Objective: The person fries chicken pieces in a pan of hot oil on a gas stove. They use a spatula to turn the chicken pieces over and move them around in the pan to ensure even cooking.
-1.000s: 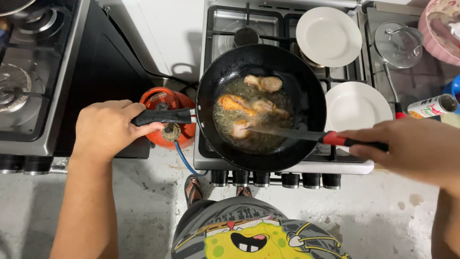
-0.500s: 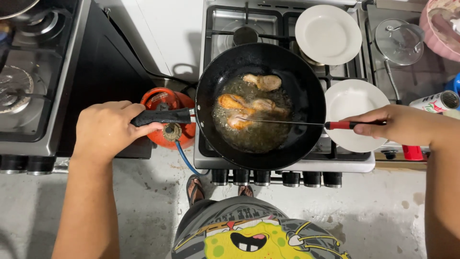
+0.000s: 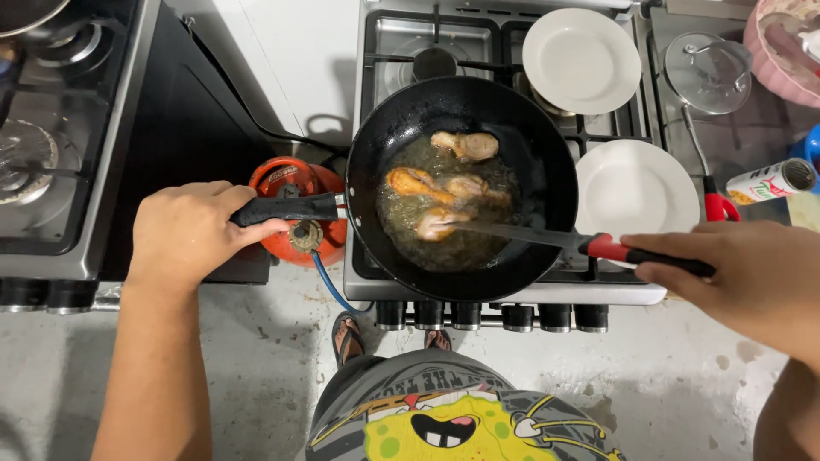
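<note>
A second cooker is cut off at the left edge, its burners only partly in view. Beside it, the left hand clenches the black handle of a dark frying pan, the fingers hiding the handle's end; an orange gas cylinder stands on the floor below, partly covered by handle and hand. The pan sits over the front-left corner of the white stove, hiding the burner beneath. Four chicken pieces lie in bubbling oil, their edges blurred by froth. A knife with a red-and-black grip crosses the pan's right rim, its tip touching the nearest piece; the right hand grasps the grip's end, its fingertips tucked out of sight. Two white plates rest on the stove's right side. A glass lid lies at the counter's far edge; a pink bowl is cropped by the top right corner.
</note>
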